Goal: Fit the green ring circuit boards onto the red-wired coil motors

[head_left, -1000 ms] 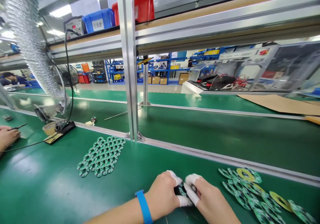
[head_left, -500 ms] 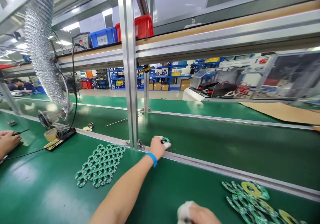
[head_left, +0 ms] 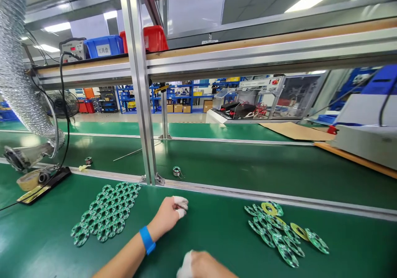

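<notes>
Small wound coil with a green ring on top stands upright on the green strip behind the metal rail, just right of the upright post, with thin wire ends trailing at its right foot. It lies beyond the left hand, clear of the fingers and on the far side of the rail from them. Those fingers, in white fingertip covers, are loosely curled with a small gap to the thumb, and nothing shows between them. The right hand is low at the picture's bottom edge, well apart from the coil; its fingers are mostly hidden, so I cannot tell how far they open or whether they hold anything. Left of the left hand, on the near green surface, green ring boards lie flat in close rows. To the right, more ring boards overlap in a loose heap with a few yellow rings. A second coil sits farther left behind the rail
</notes>
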A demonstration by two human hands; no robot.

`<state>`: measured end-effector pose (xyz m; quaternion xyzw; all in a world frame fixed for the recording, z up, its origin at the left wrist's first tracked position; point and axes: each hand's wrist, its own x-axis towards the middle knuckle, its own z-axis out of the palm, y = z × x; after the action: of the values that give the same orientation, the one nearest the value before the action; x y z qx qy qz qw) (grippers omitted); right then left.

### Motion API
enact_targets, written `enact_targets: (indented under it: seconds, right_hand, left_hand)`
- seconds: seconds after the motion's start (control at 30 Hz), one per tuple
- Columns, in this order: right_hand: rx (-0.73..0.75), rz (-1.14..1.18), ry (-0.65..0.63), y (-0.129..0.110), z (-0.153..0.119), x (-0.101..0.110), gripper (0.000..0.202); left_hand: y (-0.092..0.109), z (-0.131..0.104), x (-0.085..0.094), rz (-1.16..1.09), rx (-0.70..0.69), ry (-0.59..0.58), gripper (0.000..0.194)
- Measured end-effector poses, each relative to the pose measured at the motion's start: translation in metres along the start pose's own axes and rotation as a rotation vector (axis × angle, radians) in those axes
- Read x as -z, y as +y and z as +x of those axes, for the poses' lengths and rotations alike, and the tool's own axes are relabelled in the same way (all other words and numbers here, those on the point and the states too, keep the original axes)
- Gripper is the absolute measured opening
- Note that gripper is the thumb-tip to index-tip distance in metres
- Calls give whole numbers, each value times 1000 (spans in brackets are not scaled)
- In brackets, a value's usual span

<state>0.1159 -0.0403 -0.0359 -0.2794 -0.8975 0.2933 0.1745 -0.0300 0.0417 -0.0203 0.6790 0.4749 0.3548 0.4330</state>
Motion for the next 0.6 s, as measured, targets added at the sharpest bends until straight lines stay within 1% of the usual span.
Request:
enact_targets:
  seconds: [0.03,0.1,0.13,0.17,0.2,0.27,0.33,0.37,0.43,0.5,0.53,0.6]
  right_hand:
    - [-48,1,48,-1,-8,14,4]
    - [-280,-22,240,1,-22,39,14]
    - [-380,-39,308,4,-27,47,21]
    - [-461,-51,358,7,-32,52,27]
    - [-509,-59,383,11,-35,54,34]
    - [-543,-94,407,16,-38,50,45]
    - [-484,-190,448,19,-40,44,51]
    - [-418,-263,472,19,-40,42,51]
    - [-226,-418,504,18,-41,42,45]
    - [-34,-538,506,18,-42,46,34]
    - [40,-585,505,18,-43,49,31]
    - [148,-660,495,17,-45,55,30]
  left_hand:
    - [2,-6,-5,-29,-2,-61,32]
    - [8,-14,-13,-81,-5,-168,39]
    - [12,-17,-14,-95,-7,-218,43]
    - [16,-20,-15,-88,-11,-266,48]
    - [21,-22,-15,-58,-15,-300,54]
    - [28,-28,-14,42,-40,-330,68]
    - [32,-33,-16,128,-101,-307,76]
    - [32,-36,-18,145,-137,-287,76]
    - [31,-38,-24,168,-198,-252,71]
    - [28,-37,-30,201,-226,-215,63]
    - [27,-37,-31,220,-234,-204,58]
    - [25,-34,-32,244,-252,-197,49]
